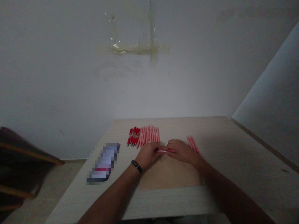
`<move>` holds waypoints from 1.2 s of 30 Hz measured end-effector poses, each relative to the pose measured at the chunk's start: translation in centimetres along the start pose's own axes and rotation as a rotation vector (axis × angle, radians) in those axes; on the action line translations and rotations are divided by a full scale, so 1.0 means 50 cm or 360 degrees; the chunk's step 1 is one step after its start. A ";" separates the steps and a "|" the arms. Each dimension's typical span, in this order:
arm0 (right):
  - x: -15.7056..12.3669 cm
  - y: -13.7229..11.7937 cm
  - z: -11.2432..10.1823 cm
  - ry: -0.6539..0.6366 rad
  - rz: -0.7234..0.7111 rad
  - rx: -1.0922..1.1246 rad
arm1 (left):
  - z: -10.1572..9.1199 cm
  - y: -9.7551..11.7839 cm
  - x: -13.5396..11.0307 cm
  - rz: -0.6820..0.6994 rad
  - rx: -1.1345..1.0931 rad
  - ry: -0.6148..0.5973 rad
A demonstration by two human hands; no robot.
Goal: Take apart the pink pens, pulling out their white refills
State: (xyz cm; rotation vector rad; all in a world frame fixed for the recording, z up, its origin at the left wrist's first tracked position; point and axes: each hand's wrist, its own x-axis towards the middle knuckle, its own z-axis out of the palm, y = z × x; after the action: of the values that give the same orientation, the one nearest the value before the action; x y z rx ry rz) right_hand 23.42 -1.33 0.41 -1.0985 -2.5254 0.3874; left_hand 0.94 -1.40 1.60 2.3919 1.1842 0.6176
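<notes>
My left hand [147, 154] and my right hand [181, 151] meet over a brown sheet [168, 177] on the table, fingers closed. Between them they grip a pink pen [165, 151], held level, with its red end toward the left hand. A row of several pink pens [149, 134] lies just beyond the left hand. Left of that row sits a cluster of red caps [133, 136]. A few more pink pens [193, 143] lie behind the right hand. A black band circles my left wrist.
The pale wooden table [233, 149] stands against a white wall bearing tape remains [137, 48]. A blurred-out flat object [104, 161] lies at the table's left. A dark chair [21, 168] stands on the floor at far left.
</notes>
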 end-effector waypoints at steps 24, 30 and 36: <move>-0.029 0.071 -0.020 0.0055 0.0234 -0.0115 | -0.009 -0.016 -0.001 -0.0142 0.0090 0.0090; -0.024 0.069 -0.004 0.0021 0.0217 -0.0043 | -0.006 -0.010 -0.001 -0.0082 0.0047 0.0018; -0.026 0.069 -0.006 0.0012 0.0234 0.0042 | -0.005 -0.009 -0.001 -0.0060 0.0071 -0.0048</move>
State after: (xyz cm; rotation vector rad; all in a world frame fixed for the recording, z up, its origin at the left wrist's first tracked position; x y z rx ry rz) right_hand 26.60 0.04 -0.91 -1.2774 -2.4333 0.4536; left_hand 0.48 -1.15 1.55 2.4011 1.2394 0.5470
